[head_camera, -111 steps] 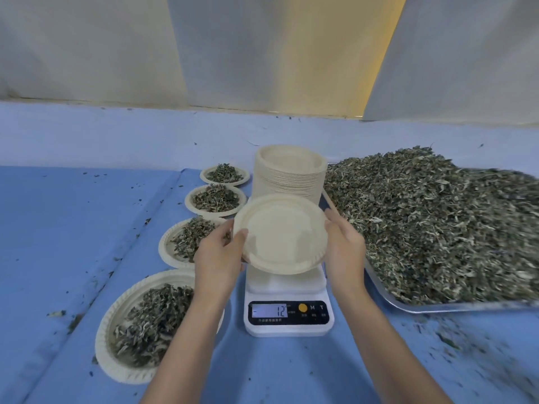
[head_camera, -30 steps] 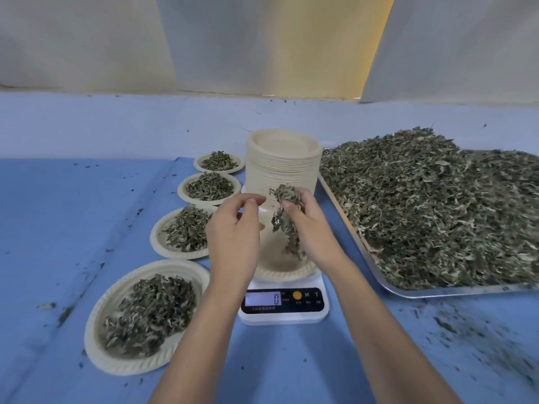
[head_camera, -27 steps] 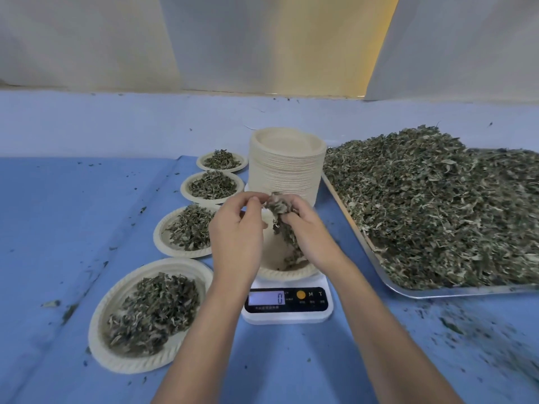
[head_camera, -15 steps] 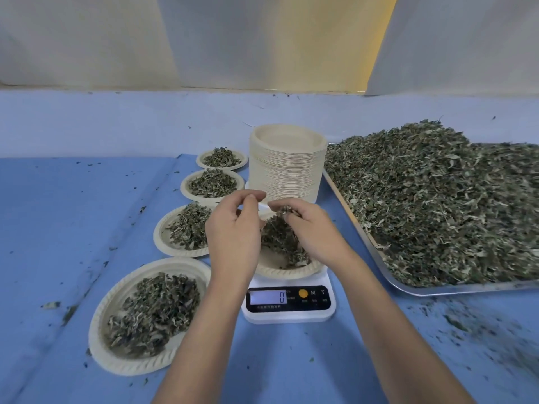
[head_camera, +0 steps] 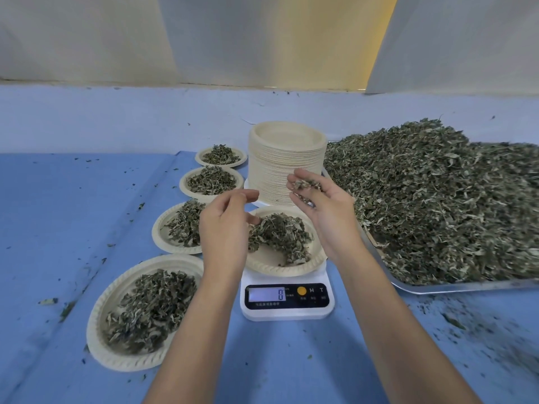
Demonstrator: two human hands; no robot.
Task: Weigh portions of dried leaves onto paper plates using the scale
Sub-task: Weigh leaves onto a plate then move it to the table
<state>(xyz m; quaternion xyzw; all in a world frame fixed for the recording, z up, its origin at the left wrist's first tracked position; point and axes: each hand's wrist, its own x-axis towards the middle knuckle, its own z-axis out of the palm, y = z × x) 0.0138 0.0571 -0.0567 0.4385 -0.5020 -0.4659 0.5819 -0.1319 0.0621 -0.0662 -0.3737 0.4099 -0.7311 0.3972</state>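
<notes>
- Dried leaves [head_camera: 277, 234] lie in a loose mound on the paper plate [head_camera: 285, 269]; the plate sits on the white scale [head_camera: 287, 312], whose display reads 0
- the right hand [head_camera: 323, 211] hovers above the plate's far right edge, palm turned leftward and up; its fingers [head_camera: 303, 173] are curled into a cup around a small clump [head_camera: 306, 185] of leaf; the clump rests against fingers and palm, clear of the mound below
- the left hand [head_camera: 224, 231] hangs over the plate's left side; its fingers are loosely bent, thumb and forefinger tips apart, nothing visible between them; the mound lies just below and right of its thumb
- a stack of empty plates [head_camera: 287, 158] stands just behind the scale
- a metal tray [head_camera: 466, 287] to the right carries a large heap [head_camera: 437, 199] of the same leaf
- a row of four filled plates [head_camera: 125, 363] runs along the left; leaf crumbs are scattered over the blue worktop [head_camera: 73, 214]
</notes>
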